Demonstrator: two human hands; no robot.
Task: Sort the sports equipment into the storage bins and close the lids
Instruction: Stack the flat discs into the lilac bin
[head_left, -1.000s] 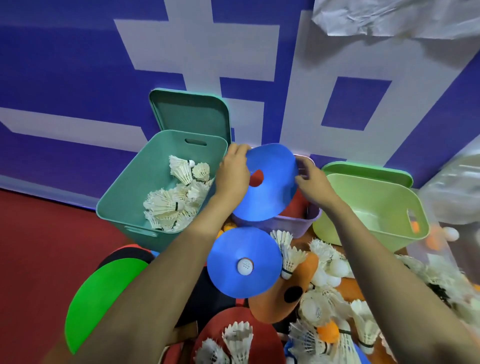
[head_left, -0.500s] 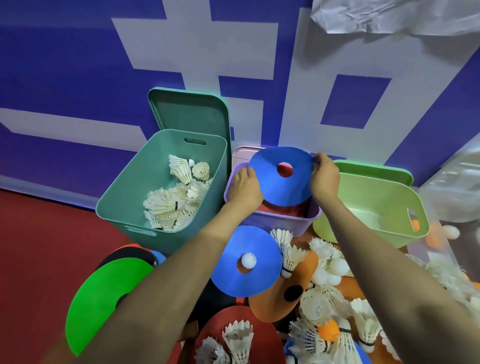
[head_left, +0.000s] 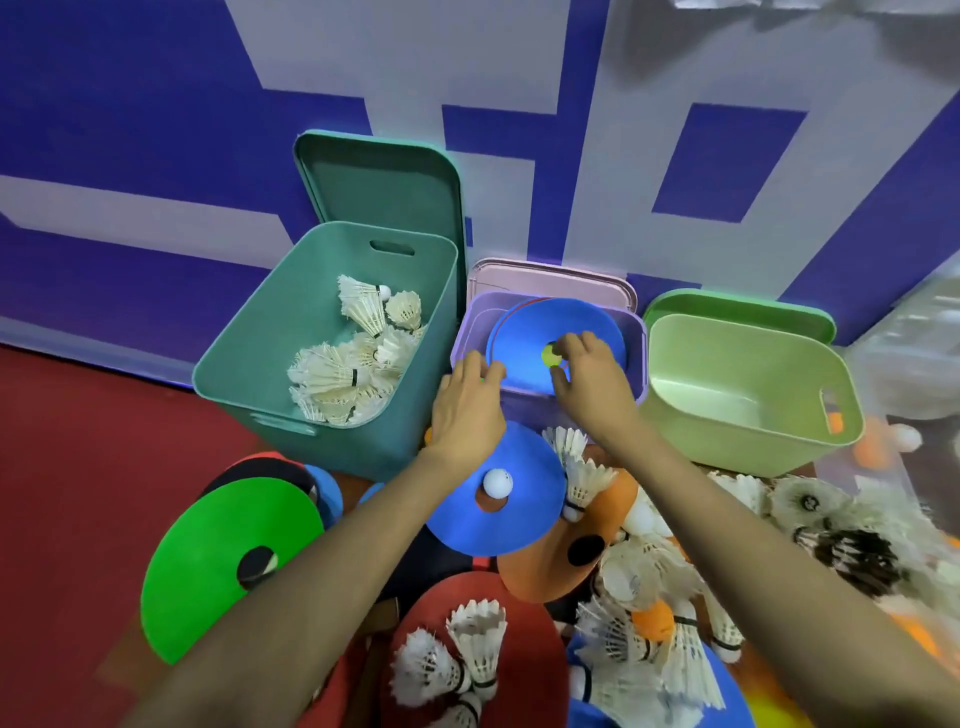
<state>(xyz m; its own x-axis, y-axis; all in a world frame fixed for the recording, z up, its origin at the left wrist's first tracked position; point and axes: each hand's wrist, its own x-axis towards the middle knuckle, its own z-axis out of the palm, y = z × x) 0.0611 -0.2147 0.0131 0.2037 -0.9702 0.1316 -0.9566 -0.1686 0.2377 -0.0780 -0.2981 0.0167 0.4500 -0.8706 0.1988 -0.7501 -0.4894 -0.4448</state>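
A blue disc cone (head_left: 587, 322) lies flat in the purple bin (head_left: 638, 364), on top of other discs. My right hand (head_left: 592, 384) rests on it, fingertips at its centre hole. The fingers of my left hand (head_left: 467, 410) lie relaxed at the disc's near left edge and the bin's rim. The teal bin (head_left: 249, 332) on the left holds several shuttlecocks (head_left: 353, 369). On the right stands the light green bin (head_left: 753, 431), with an orange ball visible through its handle slot. All three lids stand open against the wall.
In front of the bins lies a pile: another blue disc (head_left: 519, 519) with a white ball (head_left: 497, 483) on its hole, a green disc (head_left: 208, 566), an orange disc (head_left: 540, 577), a red paddle (head_left: 519, 649), and many shuttlecocks (head_left: 649, 649) and balls. A blue-and-white wall stands right behind the bins.
The blue disc went from held upright over the purple bin to lying flat inside it. My right hand left its edge for the centre; my left hand slid to the near edge.
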